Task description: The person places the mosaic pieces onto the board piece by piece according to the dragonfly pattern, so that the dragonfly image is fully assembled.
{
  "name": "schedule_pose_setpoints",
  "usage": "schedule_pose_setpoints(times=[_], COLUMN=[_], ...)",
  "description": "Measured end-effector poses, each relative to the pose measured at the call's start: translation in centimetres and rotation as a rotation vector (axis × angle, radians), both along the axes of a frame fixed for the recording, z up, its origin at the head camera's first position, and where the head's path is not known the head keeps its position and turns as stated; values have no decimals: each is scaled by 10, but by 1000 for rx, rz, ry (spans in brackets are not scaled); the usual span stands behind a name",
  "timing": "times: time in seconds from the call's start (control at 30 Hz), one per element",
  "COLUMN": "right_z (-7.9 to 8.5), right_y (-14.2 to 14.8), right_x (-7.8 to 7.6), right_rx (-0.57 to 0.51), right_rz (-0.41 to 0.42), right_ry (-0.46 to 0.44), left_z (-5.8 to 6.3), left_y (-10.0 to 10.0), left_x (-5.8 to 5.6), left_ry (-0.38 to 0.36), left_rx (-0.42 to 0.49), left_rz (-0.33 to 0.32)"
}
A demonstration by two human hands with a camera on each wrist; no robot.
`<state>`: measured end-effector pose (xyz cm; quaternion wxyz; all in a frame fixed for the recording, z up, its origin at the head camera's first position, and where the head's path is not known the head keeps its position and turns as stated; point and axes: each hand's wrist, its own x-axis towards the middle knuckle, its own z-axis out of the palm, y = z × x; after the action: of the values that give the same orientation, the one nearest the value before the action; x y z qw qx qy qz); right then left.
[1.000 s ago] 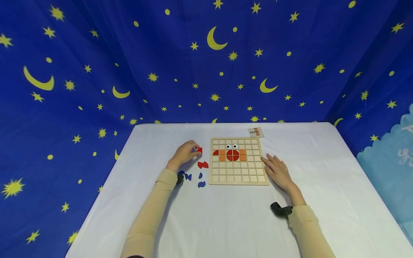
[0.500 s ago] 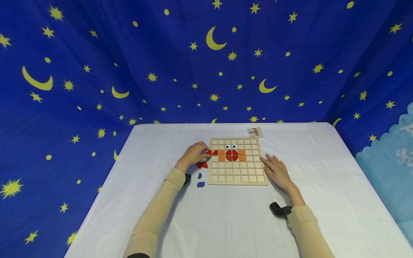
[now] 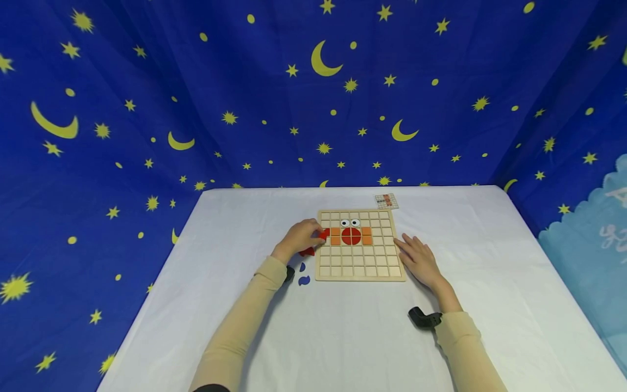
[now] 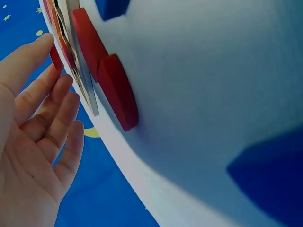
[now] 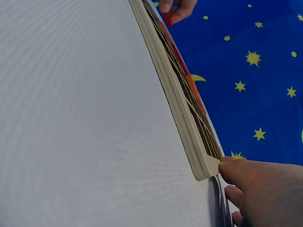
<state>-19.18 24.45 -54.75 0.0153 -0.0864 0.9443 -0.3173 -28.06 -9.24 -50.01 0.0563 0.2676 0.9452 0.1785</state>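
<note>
Pinched between the thumb and index finger of my left hand point(image 3: 300, 237) is a small red piece point(image 4: 56, 57). The hand holds it at the left side of the wooden grid board point(image 3: 360, 267), close over the row of orange squares. On the board, two eye pieces point(image 3: 350, 223) sit above a red circle point(image 3: 351, 236) made of quarter pieces. Orange squares point(image 3: 367, 236) flank it on both sides. My right hand point(image 3: 418, 260) lies with fingers extended, its fingertips at the board's right edge. In the right wrist view, the thumb point(image 5: 236, 171) touches the board's corner.
Left of the board lie red curved pieces point(image 4: 116, 92), partly behind the left hand in the head view, and blue pieces point(image 3: 304, 280). A small pattern card point(image 3: 387, 201) lies behind the board. The white table point(image 3: 362, 337) meets a blue star-patterned cloth point(image 3: 274, 98).
My left hand has carried the red piece rightward from above the table to the board's left columns, where it overlaps the red piece there. The right hand has stayed at the board's edge.
</note>
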Motion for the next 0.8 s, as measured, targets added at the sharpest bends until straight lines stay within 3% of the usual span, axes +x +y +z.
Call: schedule_pose_setpoints(times=[0.3, 0.8], right_z=[2, 0], right_y=[-2, 0], right_x=[1, 0], right_rx=[8, 0], right_rz=[-6, -10], right_ry=[-9, 2], left_z=[-7, -5], left_y=[3, 6], left_x=[-1, 1], left_ry=[31, 88], left_rx=[-36, -49], left_rz=[-24, -63])
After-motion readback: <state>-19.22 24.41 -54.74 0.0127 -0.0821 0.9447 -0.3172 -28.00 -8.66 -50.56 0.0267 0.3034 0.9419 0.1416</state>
